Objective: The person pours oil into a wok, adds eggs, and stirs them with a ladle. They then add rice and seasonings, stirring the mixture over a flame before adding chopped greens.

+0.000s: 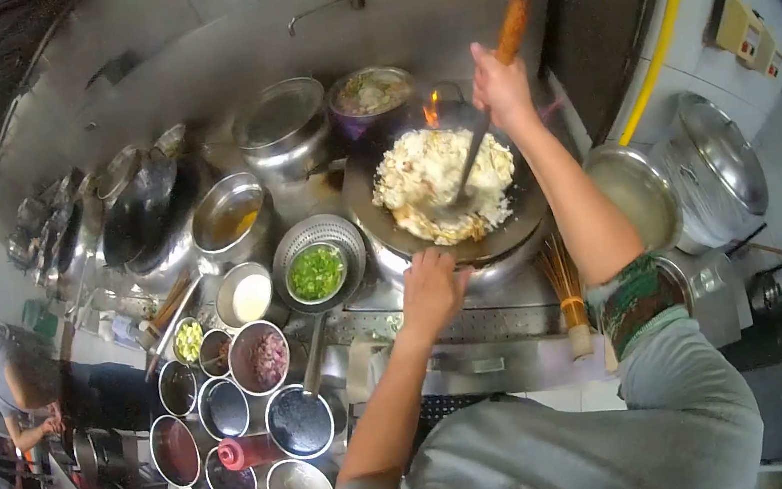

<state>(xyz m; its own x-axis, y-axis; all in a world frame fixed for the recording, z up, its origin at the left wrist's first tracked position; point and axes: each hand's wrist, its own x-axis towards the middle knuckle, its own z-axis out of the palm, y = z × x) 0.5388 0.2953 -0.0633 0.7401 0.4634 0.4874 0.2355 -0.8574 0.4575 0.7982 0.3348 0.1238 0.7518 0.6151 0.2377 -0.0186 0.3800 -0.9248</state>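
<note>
A dark wok [379, 231] sits on the stove, filled with white rice [420, 169] that has yellowish and browned patches. My right hand [501, 86] is closed around the wooden handle [513, 29] of a metal ladle [474, 156], whose head lies in the rice. At the near rim of the wok is my left hand [433, 291], its fingers curled at the edge; what they grip there is hidden. Flames [433, 111] rise behind the wok. A perforated strainer [338, 227] left of it holds a bowl of chopped greens [317, 274].
Several ingredient containers stand at lower left, with a red-capped bottle [245, 452] among them. Lidded pot [279, 119] and filled pot [373, 92] are behind. A bamboo brush [568, 294] and metal pot [642, 197] lie right. Another person [21, 376] stands far left.
</note>
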